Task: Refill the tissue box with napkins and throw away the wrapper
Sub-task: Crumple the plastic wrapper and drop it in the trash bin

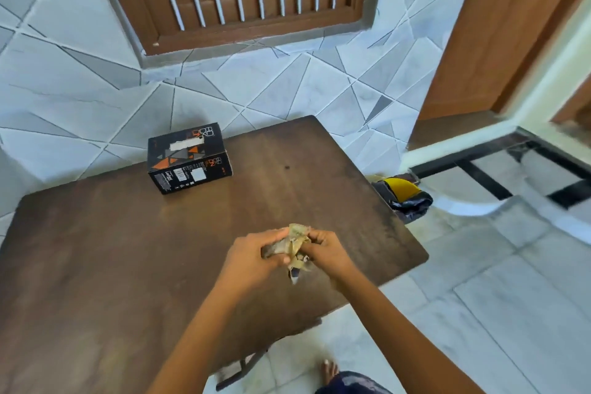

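Observation:
A black tissue box (188,158) with orange and grey triangles stands on the far left part of the brown wooden table (128,249); a white napkin edge shows in its top slot. Above the table's near right part, both hands hold a crumpled clear wrapper (295,245). My left hand (256,257) grips its left side with curled fingers. My right hand (326,249) pinches its right side. The wrapper is bunched up between them, a scrap hanging down below.
A bin lined with a black bag (404,198), with something yellow inside, stands on the tiled floor just off the table's right edge. A tiled wall and a barred wooden window rise behind the table. A doorway opens at right. A bare foot (329,373) shows below.

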The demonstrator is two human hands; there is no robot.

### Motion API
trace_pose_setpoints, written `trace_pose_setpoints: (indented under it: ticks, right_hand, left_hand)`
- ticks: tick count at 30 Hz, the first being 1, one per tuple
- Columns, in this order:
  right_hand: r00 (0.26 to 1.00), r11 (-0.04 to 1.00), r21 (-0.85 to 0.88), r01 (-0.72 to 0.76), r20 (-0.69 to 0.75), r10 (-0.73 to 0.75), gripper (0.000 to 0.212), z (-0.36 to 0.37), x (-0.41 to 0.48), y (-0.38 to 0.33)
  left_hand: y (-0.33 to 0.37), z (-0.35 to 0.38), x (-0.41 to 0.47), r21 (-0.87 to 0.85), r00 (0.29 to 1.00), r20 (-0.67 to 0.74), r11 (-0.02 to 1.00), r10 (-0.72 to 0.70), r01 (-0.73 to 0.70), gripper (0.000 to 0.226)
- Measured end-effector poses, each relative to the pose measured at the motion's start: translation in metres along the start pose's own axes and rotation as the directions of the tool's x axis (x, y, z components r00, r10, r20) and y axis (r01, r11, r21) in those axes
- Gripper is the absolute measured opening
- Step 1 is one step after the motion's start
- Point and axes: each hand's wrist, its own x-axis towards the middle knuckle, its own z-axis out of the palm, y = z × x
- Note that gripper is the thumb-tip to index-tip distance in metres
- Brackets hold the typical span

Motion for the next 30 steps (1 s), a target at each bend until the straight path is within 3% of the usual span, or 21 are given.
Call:
trace_pose_setpoints:
  ticks: [2,4,7,9,11,13,16,19,21,24,27,30]
  right_hand:
    - [0.996,0.973,0.217,-0.076,-0.018,0.082,0.020,-0.023,-0.009,-0.003]
    - [0.995,0.917,0.388,-0.096,0.039,0.088,0.030,-0.050,-0.015,-0.005]
    - [0.998,0.955,0.298,0.009,0.058,-0.027,0.045,-0.099,-0.019,-0.001]
    - [0.998,0.979,0.195,0.064,-0.036,-0.058,0.050,-0.130,-0.018,0.000]
    - [0.981,0.988,0.115,0.106,-0.175,-0.085,0.040,-0.162,-0.013,0.003]
    - [0.954,0.992,0.020,0.123,-0.279,-0.112,0.022,-0.192,-0.009,0.007]
    - [0.913,0.995,0.048,0.091,-0.403,-0.064,0.011,-0.262,-0.007,0.014]
    - [0.907,0.994,0.086,0.061,-0.421,-0.019,0.010,-0.329,-0.003,0.015]
    - [0.902,0.997,0.075,0.027,-0.432,0.008,0.018,-0.363,0.004,0.015]
    - [0.900,0.995,0.104,-0.005,-0.433,0.050,0.026,-0.390,0.024,0.019]
    - [0.912,0.982,0.178,-0.064,-0.389,0.130,0.029,-0.406,0.050,0.023]
    - [0.944,0.961,0.236,-0.143,-0.260,0.204,0.012,-0.418,0.072,0.023]
  left_hand:
    - [0.022,0.013,0.015,0.149,0.997,-0.070,0.988,0.037,-0.027,0.042]
    - [0.041,0.022,0.031,0.169,0.987,-0.140,0.984,0.072,-0.048,0.035]
    - [0.071,0.042,0.058,0.023,0.982,-0.155,0.994,0.113,-0.110,0.032]
    - [0.094,0.064,0.075,-0.095,0.983,-0.139,0.986,0.121,-0.135,0.032]
    - [0.118,0.094,0.091,-0.245,0.990,-0.099,0.962,0.097,-0.119,0.034]
    - [0.139,0.122,0.107,-0.330,0.997,-0.031,0.941,0.069,-0.076,0.037]
    - [0.183,0.166,0.136,-0.398,0.985,0.155,0.917,0.070,-0.002,0.036]
    - [0.223,0.196,0.159,-0.423,0.897,0.420,0.904,0.138,0.060,0.042]
    - [0.239,0.213,0.175,-0.399,0.847,0.503,0.916,0.174,0.049,0.045]
    - [0.250,0.241,0.199,-0.289,0.921,0.361,0.956,0.147,-0.040,0.052]
    - [0.255,0.261,0.224,-0.241,0.977,0.190,0.969,0.095,-0.047,0.039]
    - [0.245,0.273,0.253,-0.250,0.989,0.150,0.968,0.003,0.035,0.025]
